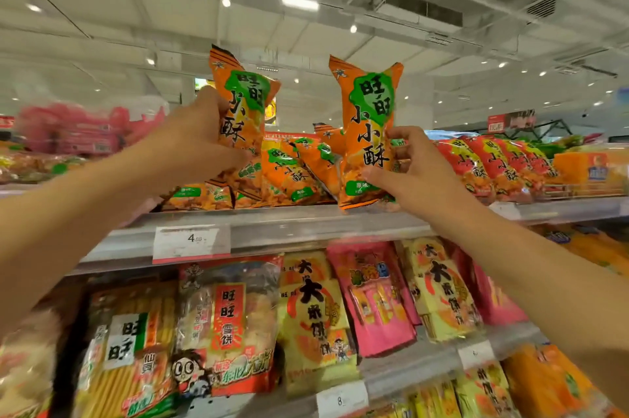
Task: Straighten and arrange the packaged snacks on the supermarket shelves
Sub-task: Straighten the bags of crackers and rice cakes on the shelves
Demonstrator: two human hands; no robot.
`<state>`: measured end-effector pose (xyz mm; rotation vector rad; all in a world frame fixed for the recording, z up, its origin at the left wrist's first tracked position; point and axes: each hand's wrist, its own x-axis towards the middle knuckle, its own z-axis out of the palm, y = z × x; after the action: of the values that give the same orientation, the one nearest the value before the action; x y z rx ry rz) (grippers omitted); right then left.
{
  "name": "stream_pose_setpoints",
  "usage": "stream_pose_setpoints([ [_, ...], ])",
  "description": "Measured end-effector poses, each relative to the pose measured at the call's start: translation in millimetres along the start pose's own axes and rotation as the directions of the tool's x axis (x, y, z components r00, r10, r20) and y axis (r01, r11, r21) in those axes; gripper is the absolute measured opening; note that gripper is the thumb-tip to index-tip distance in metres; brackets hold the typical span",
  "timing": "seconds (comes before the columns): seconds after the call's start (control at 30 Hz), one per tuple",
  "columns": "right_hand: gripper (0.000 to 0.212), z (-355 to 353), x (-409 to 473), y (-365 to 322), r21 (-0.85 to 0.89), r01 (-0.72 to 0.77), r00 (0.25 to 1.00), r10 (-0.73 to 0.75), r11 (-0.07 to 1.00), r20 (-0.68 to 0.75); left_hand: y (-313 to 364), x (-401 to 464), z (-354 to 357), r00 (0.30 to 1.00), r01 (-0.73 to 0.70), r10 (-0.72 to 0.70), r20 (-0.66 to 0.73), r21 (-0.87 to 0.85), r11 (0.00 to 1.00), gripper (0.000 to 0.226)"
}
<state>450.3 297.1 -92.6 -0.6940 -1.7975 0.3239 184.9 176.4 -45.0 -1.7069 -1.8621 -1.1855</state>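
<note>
Left hand (190,142), right hand (413,172) each grip orange bag (upright) above top shelf (306,223)

Top shelf (306,227): carried toppled orange snack packets (289,176), red snack packets (490,165) standing at right.
Lower shelf (425,366): carried yellow rice-cracker bags (313,322), pink bags (377,298).

two orange snack bags with green labels stand upright at the centre of the frame on the top shelf (306,223): the left bag (240,104) leans slightly left, the right bag (369,131) stands just right of centre. between them, more orange bags (289,172) lie toppled in a heap.
</note>
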Motion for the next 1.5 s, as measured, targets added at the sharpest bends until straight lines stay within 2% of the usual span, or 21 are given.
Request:
stream_pose_setpoints([
  [0.23, 0.069, 72, 52, 5, -0.022, 0.085, 0.996, -0.085, 0.996, 0.024, -23, 27, 25, 0.999, 0.020, -0.017, -0.049, 0.053, 0.998, 0.063],
  [0.33, 0.072, 101, 65, 5, -0.200, 0.142, 0.986, -0.121, 0.969, 0.113, -32, 37, 40, 0.996, 0.045, -0.042, -0.078, 0.043, 0.998, 0.062],
  [0.43, 0.072, 109, 64, 12, -0.361, 0.144, 0.975, -0.071, 0.921, 0.208, -38, 37, 60, 0.997, 0.075, -0.075, -0.025, 0.002, 0.997, 0.063],
  [0.57, 0.066, 102, 56, 22, -0.429, 0.219, 0.966, -0.131, 0.876, 0.225, -33, 36, 86, 0.996, 0.084, -0.085, 0.015, 0.045, 0.995, 0.073],
  [0.77, 0.050, 106, 36, 36, -0.439, 0.296, 0.954, -0.246, 0.848, 0.169, -27, 28, 96, 0.995, 0.096, -0.091, -0.041, 0.142, 0.985, 0.079],
  [0.93, 0.044, 108, 31, 40, -0.482, 0.270, 0.962, -0.258, 0.834, 0.092, -25, 20, 95, 0.998, 0.053, -0.045, -0.041, 0.224, 0.973, 0.074],
  [1.2, 0.056, 109, 30, 43, -0.491, 0.274, 0.957, -0.283, 0.827, 0.058, -24, 8, 102, 0.999, 0.014, 0.000, -0.040, 0.364, 0.931, 0.089],
  [1.27, 0.056, 110, 30, 44, -0.512, 0.287, 0.950, -0.309, 0.810, 0.043, -20, 1, 104, 0.993, -0.015, 0.061, -0.102, 0.403, 0.915, 0.082],
  [1.37, 0.053, 109, 19, 47, -0.506, 0.318, 0.931, -0.366, 0.802, 0.006, -12, -14, 108, 0.935, -0.104, 0.263, -0.238, 0.524, 0.845, 0.061],
  [1.5, 0.050, 106, -16, 66, -0.477, 0.396, 0.904, -0.425, 0.785, 0.050, -13, -50, 130, 0.887, -0.244, 0.417, -0.196, 0.570, 0.785, 0.050],
])
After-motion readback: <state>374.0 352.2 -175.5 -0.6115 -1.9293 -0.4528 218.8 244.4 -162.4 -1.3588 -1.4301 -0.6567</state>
